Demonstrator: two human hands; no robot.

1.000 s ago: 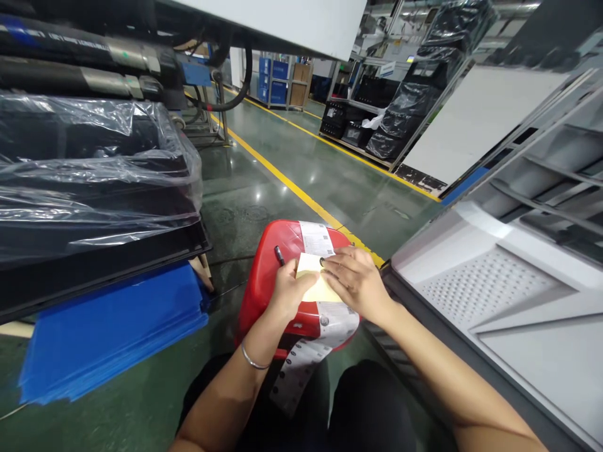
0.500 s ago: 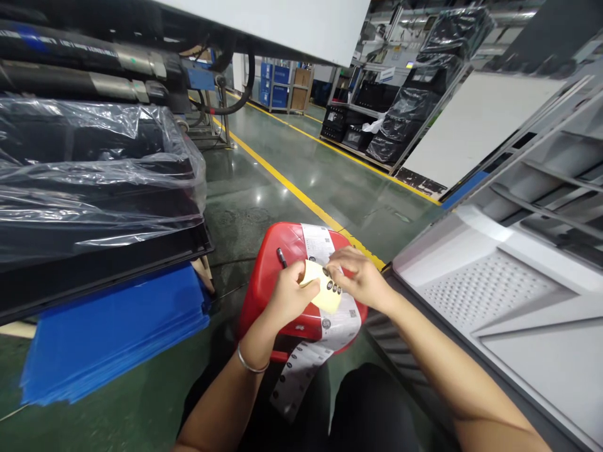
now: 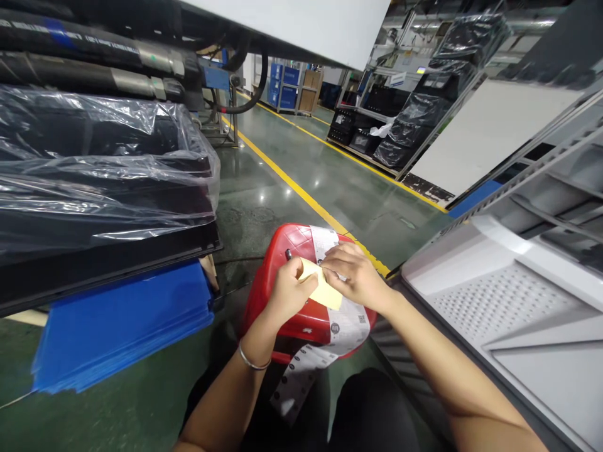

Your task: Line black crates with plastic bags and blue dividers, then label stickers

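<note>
Over a red plastic stool (image 3: 308,324), my left hand (image 3: 287,290) pinches a small pale yellow sheet of paper (image 3: 328,296) at its left edge, thumb on top. The fingers of my right hand (image 3: 357,276) are drawn together at the sheet's upper right edge; whether a sticker is between them is hidden. No round black marks show on the visible face of the sheet now. Beneath lies a long white strip of printed labels (image 3: 349,322), draped across the stool and hanging off its front. Beside my left hand a dark pen (image 3: 288,254) rests on the stool.
On the left are plastic-wrapped black panels (image 3: 103,169) above a stack of blue sheets (image 3: 127,326). A large light-grey moulded part (image 3: 475,301) stands close on the right. A white machine body (image 3: 301,28) overhangs ahead, with yellow floor lines (image 3: 292,182) beyond.
The right hand has gone from lying flat over the sheet to pinching at its edge. The sheet has tilted; round black labels visible on it half a second ago no longer show.
</note>
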